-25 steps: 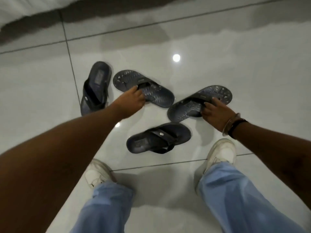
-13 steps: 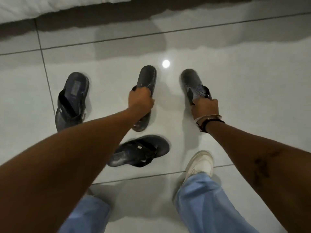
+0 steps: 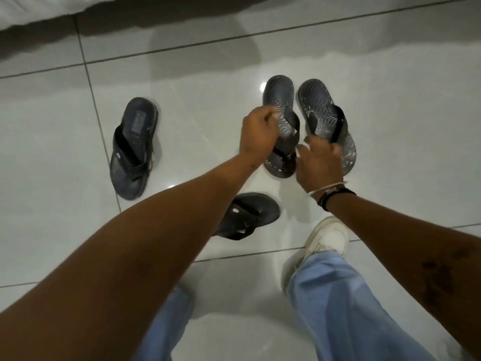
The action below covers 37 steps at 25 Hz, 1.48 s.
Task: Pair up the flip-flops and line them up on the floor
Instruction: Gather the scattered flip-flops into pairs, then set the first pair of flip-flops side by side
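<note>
Now both patterned flip-flops (image 3: pixel 279 100) (dark, wavy-textured) lie side by side, left hand (image 3: pixel 257 131) and right hand (image 3: pixel 318 162) loosened.

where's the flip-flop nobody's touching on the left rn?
Head view, left side: the lone flip-flop lies flat on the floor across a grout line, well left of the patterned pair under both hands.

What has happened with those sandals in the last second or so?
The two wavy-patterned flip-flops, one under the left hand and one under the right hand, were splayed apart, then lifted; now they lie side by side on the floor, fingers loosening. The smooth flip-flop at left and the one near the white shoe stayed put.
</note>
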{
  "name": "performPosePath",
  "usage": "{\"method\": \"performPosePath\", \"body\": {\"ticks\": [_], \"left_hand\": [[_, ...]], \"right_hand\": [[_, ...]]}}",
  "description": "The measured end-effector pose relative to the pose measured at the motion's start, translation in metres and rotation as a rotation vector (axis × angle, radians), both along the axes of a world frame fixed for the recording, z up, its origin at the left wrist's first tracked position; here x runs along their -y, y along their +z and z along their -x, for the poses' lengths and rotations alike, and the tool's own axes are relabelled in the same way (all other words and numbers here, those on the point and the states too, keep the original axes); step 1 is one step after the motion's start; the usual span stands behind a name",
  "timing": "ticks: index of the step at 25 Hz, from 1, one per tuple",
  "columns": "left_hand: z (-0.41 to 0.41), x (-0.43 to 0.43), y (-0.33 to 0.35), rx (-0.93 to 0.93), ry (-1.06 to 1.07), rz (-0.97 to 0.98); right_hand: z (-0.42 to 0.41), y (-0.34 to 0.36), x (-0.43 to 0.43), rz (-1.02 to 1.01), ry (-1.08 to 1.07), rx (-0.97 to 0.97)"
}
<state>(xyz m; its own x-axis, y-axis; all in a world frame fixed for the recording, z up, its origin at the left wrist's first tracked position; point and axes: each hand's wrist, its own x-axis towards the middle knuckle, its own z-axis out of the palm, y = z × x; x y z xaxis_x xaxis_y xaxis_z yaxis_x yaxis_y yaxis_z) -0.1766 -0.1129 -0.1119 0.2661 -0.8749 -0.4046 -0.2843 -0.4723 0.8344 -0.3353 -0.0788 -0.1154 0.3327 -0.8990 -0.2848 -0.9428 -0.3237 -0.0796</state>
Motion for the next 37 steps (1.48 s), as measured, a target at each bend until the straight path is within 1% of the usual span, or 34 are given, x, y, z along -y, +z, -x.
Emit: {"method": "performPosePath", "body": {"ticks": [1,2,3,4,5,6,7,8,10,11,12,13,14,17,19,21,23,25,27,28,30,31,33,34,35,36,37], "left_hand": [[-0.032,-0.011,0.007,0.040,0.005,0.032],[-0.068,-0.022,0.011,0.149,-0.055,0.032],[-0.109,-0.034,0.010,0.334,-0.181,-0.009],[-0.152,-0.048,0.005,0.561,-0.343,-0.100],[-0.192,-0.062,0.000,0.766,-0.501,-0.215],[-0.227,-0.076,-0.004,0.914,-0.630,-0.334],[-0.256,-0.091,-0.006,0.993,-0.716,-0.428],[-0.276,-0.103,-0.009,1.015,-0.778,-0.474],[-0.293,-0.119,-0.021,0.997,-0.881,-0.458],[-0.295,-0.124,-0.026,0.988,-0.897,-0.424],[-0.296,-0.126,-0.030,0.982,-0.866,-0.390],[-0.296,-0.125,-0.033,0.973,-0.807,-0.374],[-0.297,-0.123,-0.033,0.948,-0.749,-0.385],[-0.304,-0.121,-0.031,0.839,-0.640,-0.461],[-0.309,-0.123,-0.028,0.806,-0.615,-0.497],[-0.309,-0.127,-0.032,0.784,-0.594,-0.499],[-0.305,-0.130,-0.038,0.759,-0.578,-0.489],[-0.298,-0.131,-0.044,0.734,-0.576,-0.494],[-0.294,-0.131,-0.047,0.704,-0.545,-0.523],[-0.294,-0.132,-0.047,0.697,-0.513,-0.526],[-0.294,-0.135,-0.046,0.745,-0.470,-0.455],[-0.294,-0.135,-0.044,0.770,-0.451,-0.416],[-0.287,-0.129,-0.041,0.782,-0.356,-0.371],[-0.282,-0.123,-0.040,0.791,-0.317,-0.392],[-0.276,-0.116,-0.041,0.810,-0.319,-0.449],[-0.270,-0.109,-0.042,0.839,-0.360,-0.526],[-0.264,-0.103,-0.044,0.874,-0.422,-0.598]], "right_hand": [[-0.014,0.007,-0.022,-0.018,0.171,0.067],[-0.028,0.010,-0.047,-0.046,0.397,0.154],[-0.043,0.008,-0.074,-0.066,0.639,0.210],[-0.056,0.002,-0.098,-0.079,0.852,0.206],[-0.067,-0.006,-0.117,-0.112,0.997,0.140],[-0.075,-0.015,-0.132,-0.164,1.075,0.025],[-0.086,-0.022,-0.142,-0.203,1.128,-0.106],[-0.094,-0.030,-0.147,-0.248,1.173,-0.210],[-0.103,-0.037,-0.147,-0.330,1.224,-0.352],[-0.107,-0.036,-0.145,-0.363,1.210,-0.369],[-0.111,-0.032,-0.142,-0.395,1.142,-0.338],[-0.117,-0.026,-0.136,-0.405,1.031,-0.265],[-0.127,-0.018,-0.130,-0.398,0.895,-0.178],[-0.177,0.003,-0.108,-0.396,0.378,0.111],[-0.223,0.006,-0.087,-0.486,0.108,0.197],[-0.266,-0.004,-0.071,-0.534,-0.032,0.222],[-0.301,-0.019,-0.064,-0.554,-0.048,0.173],[-0.325,-0.032,-0.066,-0.528,0.044,0.101],[-0.333,-0.039,-0.067,-0.503,0.100,0.060],[-0.332,-0.041,-0.066,-0.488,0.105,0.075],[-0.323,-0.038,-0.061,-0.450,0.127,0.188],[-0.317,-0.034,-0.057,-0.416,0.151,0.287],[-0.300,-0.028,-0.045,-0.259,0.147,0.452],[-0.290,-0.027,-0.035,-0.180,0.092,0.464],[-0.278,-0.029,-0.022,-0.145,0.019,0.407],[-0.265,-0.033,-0.009,-0.180,-0.041,0.273],[-0.252,-0.039,0.002,-0.281,-0.055,0.092]]}}
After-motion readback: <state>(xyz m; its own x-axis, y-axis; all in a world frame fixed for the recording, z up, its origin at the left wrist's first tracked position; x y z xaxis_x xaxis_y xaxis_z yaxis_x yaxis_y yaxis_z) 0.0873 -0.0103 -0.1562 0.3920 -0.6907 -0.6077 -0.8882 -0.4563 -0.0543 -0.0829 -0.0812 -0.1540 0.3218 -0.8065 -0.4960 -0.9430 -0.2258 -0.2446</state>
